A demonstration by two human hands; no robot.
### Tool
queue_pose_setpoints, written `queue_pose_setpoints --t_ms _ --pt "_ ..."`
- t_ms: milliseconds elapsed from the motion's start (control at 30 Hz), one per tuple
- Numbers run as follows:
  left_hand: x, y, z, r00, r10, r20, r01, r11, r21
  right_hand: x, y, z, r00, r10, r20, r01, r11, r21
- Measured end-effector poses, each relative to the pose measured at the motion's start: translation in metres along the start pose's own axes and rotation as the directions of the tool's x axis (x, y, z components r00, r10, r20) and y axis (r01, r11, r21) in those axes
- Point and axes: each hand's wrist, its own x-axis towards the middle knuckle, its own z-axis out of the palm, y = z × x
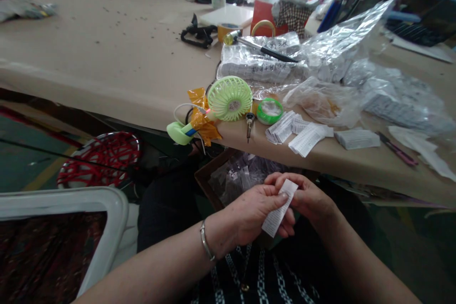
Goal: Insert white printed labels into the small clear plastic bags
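A narrow white printed label (273,218) is held between both hands, above my lap. My left hand (251,211) is closed on it, thumb on top and fingers behind. At the label's upper end, my right hand (311,197) pinches it, fingers curled. Just beyond the hands, under the table edge, a cardboard box (206,178) holds clear plastic bags (231,178). Loose printed labels (306,138) lie fanned on the table's front edge, with a neat stack of labels (357,138) to their right.
A green fan (230,99) is taped at the table edge beside a screwdriver-like tool (249,126) and green tape roll (270,111). Pink-handled scissors (398,149) lie at right. Plastic-wrapped bundles (260,64) sit behind. A white-rimmed tray (119,209) stands at left, near a red-strung stool (99,159).
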Motion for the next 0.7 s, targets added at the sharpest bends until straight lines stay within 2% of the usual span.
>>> queue_pose_setpoints --t_ms 67,133,200,267,333,400,467,500,567,700 --pt "0.000 -0.002 -0.001 1.000 -0.003 0.008 0.003 1.000 0.001 0.000 0.001 0.000 1.000 0.002 0.012 -0.002 1.000 0.014" --pt "0.001 -0.004 -0.004 1.000 -0.001 0.015 0.001 1.000 0.002 -0.001 0.002 0.001 1.000 0.008 0.012 -0.008 0.999 -0.043" --pt "0.001 -0.007 -0.007 1.000 0.013 0.014 -0.013 1.000 0.006 -0.003 0.002 0.002 1.000 -0.007 -0.020 0.004 0.990 -0.140" --pt "0.000 -0.008 -0.010 0.999 0.032 -0.011 -0.032 0.999 0.016 -0.007 0.000 0.005 0.992 -0.088 -0.089 0.058 0.952 -0.299" --pt "-0.002 -0.009 -0.012 0.997 0.044 -0.057 -0.043 0.999 0.025 -0.011 -0.003 0.010 0.964 -0.229 -0.135 0.118 0.823 -0.556" --pt "-0.003 -0.009 -0.013 0.995 0.049 -0.091 -0.046 0.998 0.030 -0.014 -0.006 0.015 0.925 -0.368 -0.098 0.148 0.584 -0.798" --pt "-0.004 -0.009 -0.014 0.993 0.055 -0.105 -0.052 0.998 0.033 -0.016 -0.009 0.021 0.897 -0.441 -0.032 0.149 0.369 -0.917" --pt "-0.004 -0.009 -0.014 0.992 0.058 -0.108 -0.054 0.998 0.033 -0.017 -0.010 0.022 0.889 -0.458 -0.007 0.148 0.303 -0.941" --pt "-0.003 -0.009 -0.014 0.991 0.063 -0.117 -0.060 0.998 0.029 -0.017 -0.010 0.025 0.885 -0.465 0.016 0.140 0.234 -0.962" --pt "-0.003 -0.009 -0.014 0.992 0.070 -0.107 -0.068 0.997 0.020 -0.016 -0.008 0.026 0.884 -0.465 0.035 0.141 0.195 -0.971"
